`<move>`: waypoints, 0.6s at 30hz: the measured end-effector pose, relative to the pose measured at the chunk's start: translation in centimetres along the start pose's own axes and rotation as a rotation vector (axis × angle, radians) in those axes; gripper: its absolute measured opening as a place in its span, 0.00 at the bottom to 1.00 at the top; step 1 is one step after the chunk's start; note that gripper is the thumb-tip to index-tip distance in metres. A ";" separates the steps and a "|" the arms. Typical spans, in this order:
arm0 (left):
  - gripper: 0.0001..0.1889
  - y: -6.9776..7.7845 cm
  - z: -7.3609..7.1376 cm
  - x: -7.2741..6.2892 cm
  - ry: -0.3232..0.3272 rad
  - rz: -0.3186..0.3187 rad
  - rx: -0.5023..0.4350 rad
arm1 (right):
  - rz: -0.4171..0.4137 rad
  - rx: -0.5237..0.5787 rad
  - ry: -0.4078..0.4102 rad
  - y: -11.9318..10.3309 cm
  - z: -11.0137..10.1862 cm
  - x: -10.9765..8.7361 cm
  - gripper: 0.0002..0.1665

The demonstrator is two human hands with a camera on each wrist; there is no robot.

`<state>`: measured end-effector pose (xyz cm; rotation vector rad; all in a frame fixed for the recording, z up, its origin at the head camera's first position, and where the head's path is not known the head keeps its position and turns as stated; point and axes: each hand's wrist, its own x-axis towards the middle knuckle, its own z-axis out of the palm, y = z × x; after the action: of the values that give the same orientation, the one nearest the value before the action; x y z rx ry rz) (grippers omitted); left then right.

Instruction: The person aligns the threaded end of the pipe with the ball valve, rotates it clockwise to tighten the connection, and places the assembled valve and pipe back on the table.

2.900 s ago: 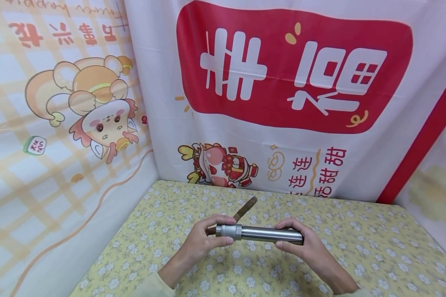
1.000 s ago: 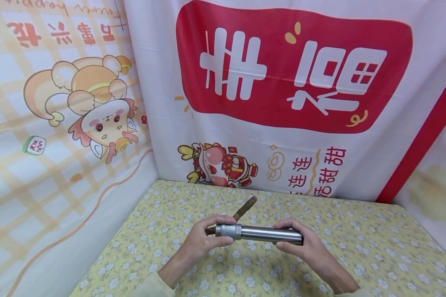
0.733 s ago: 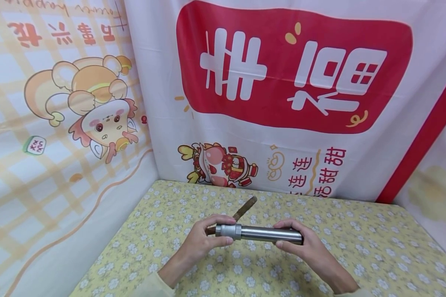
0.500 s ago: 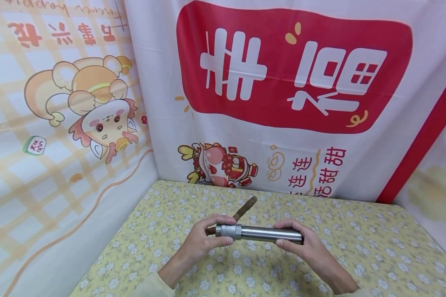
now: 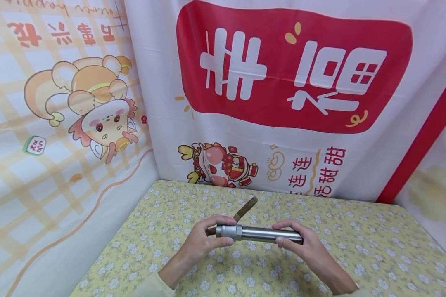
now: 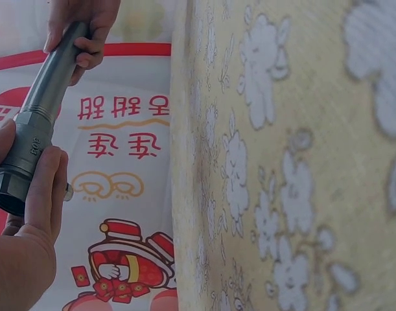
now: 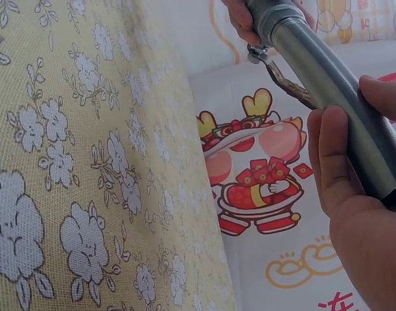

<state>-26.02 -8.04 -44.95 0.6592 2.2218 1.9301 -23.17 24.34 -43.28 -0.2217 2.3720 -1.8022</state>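
Observation:
A steel ball valve (image 5: 228, 232) and a smooth steel pipe (image 5: 258, 234) joined end to end lie level between the two hands in the head view. My left hand (image 5: 198, 240) grips the valve body, thumb on the near side, fingers on the far side. The valve's worn brown lever handle (image 5: 247, 207) slants away to the back right, partly behind the left fingers. My right hand (image 5: 307, 241) holds the pipe's right end between thumb and fingers. In the left wrist view, the valve's hex end (image 6: 10, 188) shows beyond the left fingers. Threads (image 7: 285, 24) show at the joint in the right wrist view.
A table with a yellow flowered cloth (image 5: 357, 247) lies under the hands. Behind it hangs a white cloth with a red printed panel (image 5: 278, 70); a checked cartoon cloth (image 5: 59, 165) covers the left side.
My right fingers and thumb have shifted slightly on the pipe, and the right forearm has moved a little left. The left hand keeps its grip on the valve in nearly the same place.

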 end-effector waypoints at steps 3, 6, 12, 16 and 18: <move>0.23 0.0 0.0 0.0 0.001 0.006 0.002 | -0.017 -0.003 -0.013 0.0 0.0 -0.1 0.31; 0.23 0.0 0.0 0.0 0.004 0.006 0.003 | -0.051 0.019 -0.040 0.0 0.0 -0.2 0.32; 0.24 0.0 0.0 0.0 0.007 0.013 0.010 | -0.089 0.030 -0.064 0.1 -0.1 -0.3 0.28; 0.23 -0.1 0.0 -0.1 0.004 0.017 0.012 | -0.096 0.016 -0.060 0.1 -0.1 -0.3 0.27; 0.23 -0.1 0.0 -0.1 0.004 0.017 0.010 | -0.101 0.009 -0.059 0.2 -0.2 -0.3 0.28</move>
<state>-25.96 -8.06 -45.03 0.6786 2.2367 1.9309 -22.96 24.60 -43.42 -0.3951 2.3512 -1.8220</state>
